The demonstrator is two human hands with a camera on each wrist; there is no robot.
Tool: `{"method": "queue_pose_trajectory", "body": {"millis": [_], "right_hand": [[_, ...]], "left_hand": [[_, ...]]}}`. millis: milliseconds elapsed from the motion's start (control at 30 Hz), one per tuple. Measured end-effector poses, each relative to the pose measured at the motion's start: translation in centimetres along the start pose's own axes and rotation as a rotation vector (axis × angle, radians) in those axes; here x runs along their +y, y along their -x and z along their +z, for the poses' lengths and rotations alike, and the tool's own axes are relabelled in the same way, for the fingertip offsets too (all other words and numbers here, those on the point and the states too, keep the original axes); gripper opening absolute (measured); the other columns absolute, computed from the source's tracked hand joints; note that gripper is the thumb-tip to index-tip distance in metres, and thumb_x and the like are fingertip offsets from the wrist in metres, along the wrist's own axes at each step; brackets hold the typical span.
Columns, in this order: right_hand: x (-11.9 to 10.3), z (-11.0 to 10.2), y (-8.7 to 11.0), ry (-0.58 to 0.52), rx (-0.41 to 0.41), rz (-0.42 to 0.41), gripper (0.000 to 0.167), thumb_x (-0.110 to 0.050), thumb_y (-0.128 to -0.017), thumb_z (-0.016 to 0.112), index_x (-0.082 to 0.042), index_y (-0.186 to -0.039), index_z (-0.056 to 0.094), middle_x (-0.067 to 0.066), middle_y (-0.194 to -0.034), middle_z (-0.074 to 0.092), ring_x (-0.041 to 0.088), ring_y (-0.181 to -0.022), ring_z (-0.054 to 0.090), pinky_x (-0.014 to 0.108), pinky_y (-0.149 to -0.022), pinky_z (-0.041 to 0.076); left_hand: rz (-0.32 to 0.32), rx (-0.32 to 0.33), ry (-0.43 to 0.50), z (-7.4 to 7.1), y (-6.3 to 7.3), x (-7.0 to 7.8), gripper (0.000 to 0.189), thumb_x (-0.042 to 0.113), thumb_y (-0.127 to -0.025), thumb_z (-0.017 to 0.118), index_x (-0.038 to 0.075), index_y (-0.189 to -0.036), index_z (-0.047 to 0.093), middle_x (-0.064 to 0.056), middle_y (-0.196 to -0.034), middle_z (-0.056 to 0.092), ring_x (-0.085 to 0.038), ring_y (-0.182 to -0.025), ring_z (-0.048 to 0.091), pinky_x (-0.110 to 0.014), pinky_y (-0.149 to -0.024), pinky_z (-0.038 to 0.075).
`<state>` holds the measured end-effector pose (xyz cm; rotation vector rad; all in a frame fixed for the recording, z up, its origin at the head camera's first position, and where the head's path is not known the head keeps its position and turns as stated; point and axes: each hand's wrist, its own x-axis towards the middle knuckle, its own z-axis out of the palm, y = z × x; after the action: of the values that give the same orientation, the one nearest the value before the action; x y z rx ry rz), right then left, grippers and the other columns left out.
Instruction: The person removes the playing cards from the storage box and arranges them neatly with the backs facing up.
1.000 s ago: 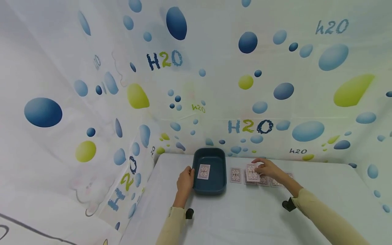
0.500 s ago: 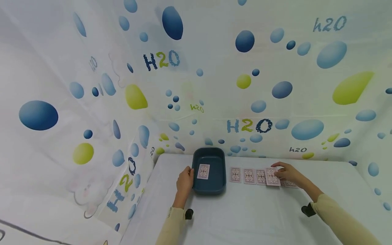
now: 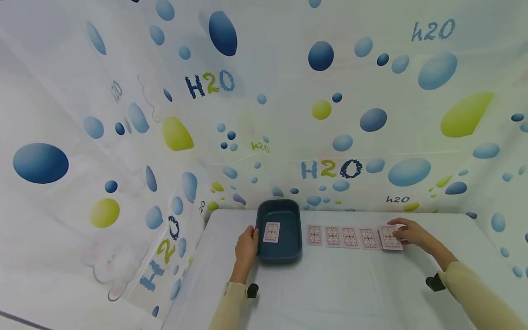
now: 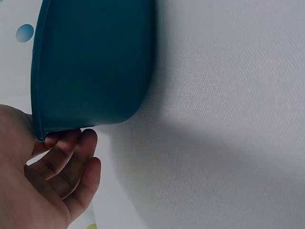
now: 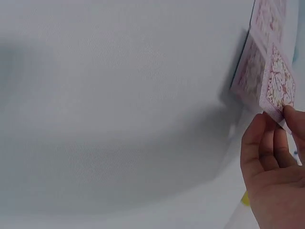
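My left hand (image 3: 246, 247) grips the left rim of a dark teal tray (image 3: 278, 256); in the left wrist view, its fingers curl below the rim of the tray (image 4: 95, 67). One patterned playing card (image 3: 272, 232) lies face down inside the tray. At the right end of a row of face-down cards, my right hand (image 3: 412, 233) pinches a small stack of playing cards (image 3: 390, 238). Seen from the right wrist, the stack (image 5: 280, 81) is tilted, with a thick pale edge, between thumb and fingers. It partly covers the last card in the row.
Several face-down cards, among them the leftmost card (image 3: 314, 235), lie in a line right of the tray on a white-covered table (image 3: 330, 288). A white backdrop (image 3: 280, 123) with blue and green drops stands behind and on the left.
My right hand has moved rightward along the row with the stack, from above the second card to the last. The cards it passed lie uncovered. My left hand stays on the tray.
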<state>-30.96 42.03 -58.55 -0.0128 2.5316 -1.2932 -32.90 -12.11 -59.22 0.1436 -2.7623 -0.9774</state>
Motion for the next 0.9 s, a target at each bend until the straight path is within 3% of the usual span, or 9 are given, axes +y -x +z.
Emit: {"method": "queue_pose_trajectory", "body": {"millis": [300, 600, 733, 900], "right_hand": [[2.8, -2.0, 0.7, 0.072, 0.032, 0.101, 0.044, -0.006, -0.099, 0.051, 0.012, -0.137, 0.038, 0.023, -0.105, 0.057, 0.025, -0.089, 0.056, 0.035, -0.071, 0.052], [3.6, -1.9, 0.1, 0.149, 0.065, 0.063, 0.041, -0.003, -0.096, 0.05, 0.013, -0.132, 0.041, 0.024, -0.099, 0.054, 0.025, -0.083, 0.053, 0.034, -0.065, 0.047], [3.8, -1.7, -0.2, 0.204, 0.09, 0.074, 0.04, -0.004, -0.095, 0.053, 0.013, -0.13, 0.043, 0.031, -0.106, 0.054, 0.031, -0.088, 0.054, 0.037, -0.069, 0.047], [3.5, -1.3, -0.3, 0.258, 0.157, 0.073, 0.039, -0.007, -0.094, 0.058, 0.014, -0.124, 0.046, 0.037, -0.112, 0.053, 0.043, -0.095, 0.055, 0.05, -0.078, 0.047]], "left_hand": [[0.002, -0.004, -0.014, 0.0, 0.2, -0.1, 0.022, 0.023, -0.104, 0.055, 0.007, -0.089, 0.058, -0.006, -0.072, 0.056, -0.018, -0.06, 0.048, -0.031, -0.052, 0.034], [0.001, -0.002, -0.011, 0.0, 0.4, -0.2, 0.021, 0.023, -0.104, 0.055, 0.008, -0.089, 0.058, -0.006, -0.072, 0.056, -0.018, -0.059, 0.048, -0.031, -0.051, 0.033], [0.0, -0.012, -0.011, 0.0, 0.4, 0.0, 0.02, 0.023, -0.104, 0.055, 0.008, -0.091, 0.059, -0.006, -0.073, 0.057, -0.018, -0.061, 0.049, -0.031, -0.052, 0.034], [-0.01, -0.019, -0.013, -0.2, 0.3, 0.2, 0.02, 0.024, -0.104, 0.055, 0.008, -0.092, 0.058, -0.007, -0.073, 0.057, -0.019, -0.061, 0.049, -0.031, -0.052, 0.035]]}}
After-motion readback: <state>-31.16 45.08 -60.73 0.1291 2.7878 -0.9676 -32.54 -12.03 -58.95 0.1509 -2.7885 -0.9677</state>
